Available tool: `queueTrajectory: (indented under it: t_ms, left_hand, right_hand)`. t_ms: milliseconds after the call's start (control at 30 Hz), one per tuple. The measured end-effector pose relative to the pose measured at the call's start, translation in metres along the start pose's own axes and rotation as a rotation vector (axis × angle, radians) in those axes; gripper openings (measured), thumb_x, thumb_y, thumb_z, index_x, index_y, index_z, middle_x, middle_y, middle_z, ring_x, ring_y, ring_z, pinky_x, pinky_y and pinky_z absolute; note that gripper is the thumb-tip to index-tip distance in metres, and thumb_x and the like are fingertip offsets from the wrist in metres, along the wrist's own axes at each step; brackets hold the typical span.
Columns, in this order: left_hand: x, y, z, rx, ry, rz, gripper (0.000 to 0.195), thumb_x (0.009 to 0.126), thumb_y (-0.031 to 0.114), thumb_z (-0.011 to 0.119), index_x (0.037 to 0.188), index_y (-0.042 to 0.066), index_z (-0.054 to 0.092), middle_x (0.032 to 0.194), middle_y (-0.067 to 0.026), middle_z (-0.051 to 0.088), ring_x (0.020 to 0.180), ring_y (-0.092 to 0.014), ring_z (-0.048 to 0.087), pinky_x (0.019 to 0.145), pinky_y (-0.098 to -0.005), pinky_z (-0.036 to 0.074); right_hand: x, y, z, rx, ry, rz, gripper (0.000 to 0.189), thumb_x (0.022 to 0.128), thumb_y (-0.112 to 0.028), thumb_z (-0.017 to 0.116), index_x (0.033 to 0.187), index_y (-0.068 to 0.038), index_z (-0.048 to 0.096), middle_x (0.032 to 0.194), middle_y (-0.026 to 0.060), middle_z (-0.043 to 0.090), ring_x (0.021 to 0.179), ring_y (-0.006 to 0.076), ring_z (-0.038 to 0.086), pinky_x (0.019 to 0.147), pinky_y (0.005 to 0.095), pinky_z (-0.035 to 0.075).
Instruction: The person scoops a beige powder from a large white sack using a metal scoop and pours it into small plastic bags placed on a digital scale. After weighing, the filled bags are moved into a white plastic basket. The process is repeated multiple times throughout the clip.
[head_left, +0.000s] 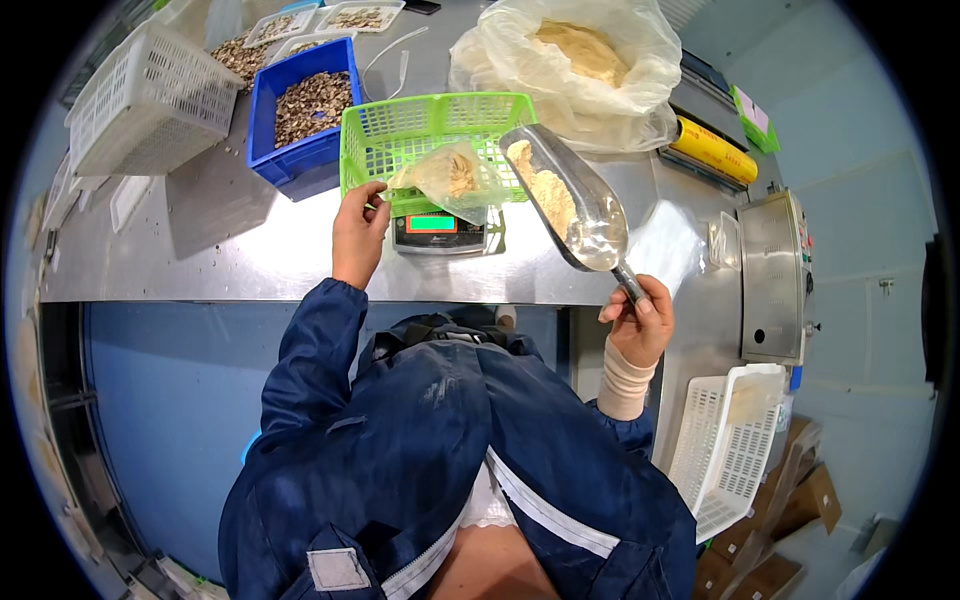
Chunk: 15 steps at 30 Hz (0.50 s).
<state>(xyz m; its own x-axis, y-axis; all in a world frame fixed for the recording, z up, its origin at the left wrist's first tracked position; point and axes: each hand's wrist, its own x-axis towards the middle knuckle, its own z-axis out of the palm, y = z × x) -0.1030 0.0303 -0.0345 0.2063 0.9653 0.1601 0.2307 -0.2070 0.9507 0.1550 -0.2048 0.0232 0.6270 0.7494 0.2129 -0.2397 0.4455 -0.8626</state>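
My right hand (641, 322) grips the handle of a metal scoop (600, 202), which carries pale yellow powder (551, 195). The scoop's mouth is by the right end of a green plastic basket (442, 105). A clear plastic bag (487, 196) with some of the powder inside lies in the basket, partly over its front rim. My left hand (361, 232) is at the basket's front left corner, its fingertips pinching the bag's left end. Under the basket sits a digital scale (441, 240) with a lit green display; its platform is mostly hidden.
Behind the basket stands a large plastic sack (495, 67) of powder. To the left are a blue bin (262, 120) of dried slices and white crates (150, 112). A yellow film roll (716, 150), clear bags (667, 244) and a steel machine (772, 277) stand right.
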Motion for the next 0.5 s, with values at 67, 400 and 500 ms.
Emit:
queueTrajectory:
  t_ms: [67, 400, 500]
  left_hand:
    - [-0.001, 0.001, -0.001, 0.000, -0.005, -0.012, 0.023, 0.082, 0.001, 0.057, 0.105, 0.001, 0.056, 0.080, -0.0029, 0.052, 0.060, -0.008, 0.047, 0.054, -0.0220, 0.043]
    - [0.000, -0.004, 0.001, 0.041, -0.012, 0.039, 0.023, 0.081, 0.002, 0.057, 0.105, 0.001, 0.056, 0.080, -0.0033, 0.053, 0.060, -0.009, 0.047, 0.055, -0.0223, 0.043]
    - [-0.002, -0.006, 0.000, 0.028, -0.017, 0.017, 0.022, 0.081, 0.001, 0.057, 0.104, 0.001, 0.056, 0.080, -0.0040, 0.053, 0.060, -0.009, 0.047, 0.055, -0.0226, 0.043]
  right_hand:
    - [-0.003, -0.003, -0.002, 0.100, -0.013, -0.021, 0.029, 0.082, -0.007, 0.049, 0.107, 0.007, 0.051, 0.079, 0.0203, 0.060, 0.060, 0.0227, 0.059, 0.052, 0.0325, 0.052]
    - [0.013, -0.001, 0.021, -0.171, -0.029, -0.020, 0.023, 0.083, -0.006, 0.051, 0.102, 0.007, 0.055, 0.077, 0.0169, 0.061, 0.058, 0.0179, 0.058, 0.052, 0.0268, 0.050]
    - [0.008, -0.004, 0.023, -0.354, -0.041, 0.067, 0.021, 0.083, -0.003, 0.051, 0.102, 0.005, 0.057, 0.075, 0.0136, 0.062, 0.056, 0.0145, 0.058, 0.052, 0.0254, 0.049]
